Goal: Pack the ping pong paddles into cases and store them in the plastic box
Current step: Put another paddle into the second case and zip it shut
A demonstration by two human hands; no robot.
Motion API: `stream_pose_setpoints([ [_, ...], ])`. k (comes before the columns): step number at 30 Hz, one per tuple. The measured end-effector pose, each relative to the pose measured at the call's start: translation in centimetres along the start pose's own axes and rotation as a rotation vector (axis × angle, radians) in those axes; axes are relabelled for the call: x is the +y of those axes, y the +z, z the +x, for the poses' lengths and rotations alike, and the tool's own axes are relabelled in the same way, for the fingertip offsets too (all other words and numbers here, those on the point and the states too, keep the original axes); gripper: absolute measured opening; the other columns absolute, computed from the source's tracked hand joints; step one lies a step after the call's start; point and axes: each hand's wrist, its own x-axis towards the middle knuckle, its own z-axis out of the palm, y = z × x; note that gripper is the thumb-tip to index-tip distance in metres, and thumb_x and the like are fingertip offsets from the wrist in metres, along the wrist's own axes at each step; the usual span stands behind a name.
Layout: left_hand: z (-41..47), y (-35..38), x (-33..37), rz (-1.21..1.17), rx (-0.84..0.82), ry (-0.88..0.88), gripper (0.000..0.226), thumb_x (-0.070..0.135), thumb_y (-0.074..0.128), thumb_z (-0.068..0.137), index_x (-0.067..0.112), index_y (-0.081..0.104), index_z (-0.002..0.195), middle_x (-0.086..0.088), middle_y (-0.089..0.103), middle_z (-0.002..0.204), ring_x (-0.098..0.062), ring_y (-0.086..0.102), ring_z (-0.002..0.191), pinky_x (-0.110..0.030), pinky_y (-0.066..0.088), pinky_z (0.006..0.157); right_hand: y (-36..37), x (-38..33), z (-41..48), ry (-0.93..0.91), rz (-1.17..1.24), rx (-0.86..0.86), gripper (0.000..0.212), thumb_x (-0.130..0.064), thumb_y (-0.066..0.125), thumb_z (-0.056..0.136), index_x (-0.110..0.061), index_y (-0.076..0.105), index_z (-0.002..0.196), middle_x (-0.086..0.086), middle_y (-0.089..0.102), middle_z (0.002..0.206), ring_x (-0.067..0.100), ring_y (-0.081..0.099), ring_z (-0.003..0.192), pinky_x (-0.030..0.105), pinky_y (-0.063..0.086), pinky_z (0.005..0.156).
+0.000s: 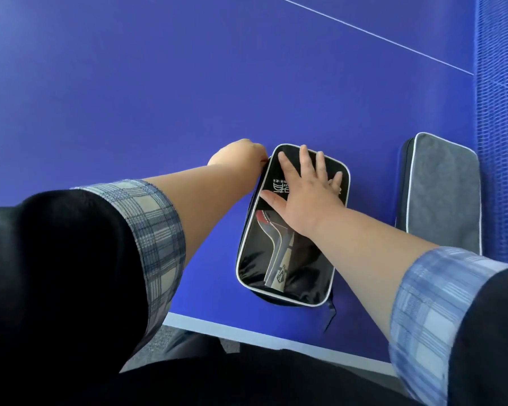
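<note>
The black case [288,230] lies near the table [159,98] edge, 1 paddle [276,244] visible through its clear front. If the zipper snags at the far-left corner of the case, a harder tug could skid it. The left hand [238,153] is closed at that corner, apparently pinching the zipper pull, though the pull is hidden. The right hand [308,191] lies spread flat on the case, pinning it. A grey case [443,194] sits right of the case; no plastic box shows.
</note>
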Motion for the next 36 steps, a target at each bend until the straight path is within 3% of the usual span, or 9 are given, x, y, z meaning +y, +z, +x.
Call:
stream_pose_setpoints([
  [4, -0.9, 0.6, -0.9, -0.013, 0.022, 0.016, 0.017, 0.019, 0.051, 0.099, 0.022, 0.066, 0.107, -0.002, 0.054, 0.102, -0.028, 0.061, 0.085, -0.039, 0.052, 0.065, 1.7, 0.3, 0.3, 0.015, 0.025, 0.044, 0.097, -0.093, 0.001, 0.073, -0.043, -0.006, 0.156, 0.0, -0.011, 0.169, 0.032, -0.015, 0.153, 0.07, -0.002, 0.115],
  [8, -2.7, 1.5, -1.8, -0.008, 0.003, 0.034, 0.017, 0.024, 0.05, 0.101, 0.025, 0.065, 0.109, 0.0, 0.052, 0.101, -0.026, 0.061, 0.087, -0.045, 0.057, 0.072, 1.5, 0.4, 0.9, 0.044, 0.032, 0.028, 0.098, -0.094, 0.003, 0.071, -0.044, -0.007, 0.155, -0.002, -0.012, 0.169, 0.031, -0.016, 0.153, 0.07, -0.002, 0.115],
  [14, -4.9, 2.6, -2.9, -0.02, 0.015, 0.058, 0.021, 0.025, 0.045, 0.102, 0.03, 0.065, 0.107, 0.004, 0.05, 0.098, -0.024, 0.058, 0.085, -0.042, 0.055, 0.069, 0.3, 0.5, 2.2, 0.103, 0.047, 0.011, 0.098, -0.092, 0.007, 0.073, -0.042, -0.005, 0.156, 0.0, -0.01, 0.169, 0.033, -0.013, 0.154, 0.071, 0.0, 0.115],
  [19, -6.3, 3.8, -4.1, -0.037, 0.02, 0.043, 0.021, 0.025, 0.045, 0.101, 0.033, 0.065, 0.103, 0.008, 0.046, 0.09, -0.021, 0.057, 0.081, -0.036, 0.051, 0.059, -0.5, 1.3, 4.2, 0.245, 0.102, 0.011, 0.098, -0.091, 0.011, 0.075, -0.041, -0.003, 0.157, 0.001, -0.011, 0.169, 0.032, -0.014, 0.154, 0.071, 0.001, 0.115],
  [25, -6.7, 3.5, -5.5, -0.073, 0.049, -0.013, 0.022, 0.02, 0.049, 0.099, 0.034, 0.064, 0.105, 0.008, 0.047, 0.091, -0.021, 0.057, 0.083, -0.042, 0.056, 0.066, -1.8, 0.8, 5.7, 0.449, 0.208, -0.017, 0.099, -0.087, 0.027, 0.08, -0.035, -0.002, 0.16, 0.003, -0.01, 0.169, 0.032, -0.011, 0.154, 0.072, 0.004, 0.115],
  [27, -6.6, 3.0, -5.8, -0.078, 0.049, -0.01, 0.021, 0.024, 0.048, 0.1, 0.034, 0.065, 0.108, 0.006, 0.049, 0.096, -0.021, 0.057, 0.086, -0.043, 0.057, 0.068, -2.2, -0.1, 4.9, 0.316, 0.216, 0.037, 0.1, -0.086, 0.031, 0.079, -0.033, 0.006, 0.159, 0.003, -0.006, 0.169, 0.03, -0.009, 0.154, 0.072, 0.006, 0.115],
  [30, -6.2, 2.3, -6.2, -0.074, 0.067, -0.002, 0.021, 0.025, 0.048, 0.101, 0.035, 0.064, 0.109, 0.007, 0.049, 0.096, -0.019, 0.056, 0.086, -0.038, 0.052, 0.061, -1.7, -1.2, 2.7, -0.197, -0.035, 0.085, 0.09, -0.085, 0.019, 0.081, -0.037, 0.013, 0.157, 0.002, 0.005, 0.169, 0.026, -0.003, 0.155, 0.069, 0.005, 0.116],
  [31, -6.1, 2.0, -6.3, -0.072, 0.072, -0.006, 0.021, 0.024, 0.048, 0.1, 0.035, 0.064, 0.11, 0.008, 0.047, 0.094, -0.019, 0.055, 0.085, -0.035, 0.048, 0.057, -1.3, -1.3, 2.2, -0.285, -0.102, 0.066, 0.088, -0.084, 0.014, 0.082, -0.037, 0.013, 0.157, 0.001, 0.006, 0.169, 0.025, -0.003, 0.155, 0.068, 0.005, 0.117],
  [36, -6.1, 1.2, -6.6, -0.083, 0.076, -0.064, 0.026, 0.015, 0.049, 0.096, 0.034, 0.065, 0.105, 0.008, 0.047, 0.092, -0.02, 0.057, 0.083, -0.034, 0.047, 0.055, -0.2, -1.8, 3.4, -0.17, -0.055, 0.082, 0.084, -0.079, 0.011, 0.083, -0.039, 0.01, 0.157, -0.001, 0.0, 0.17, 0.022, -0.009, 0.155, 0.065, 0.003, 0.12],
])
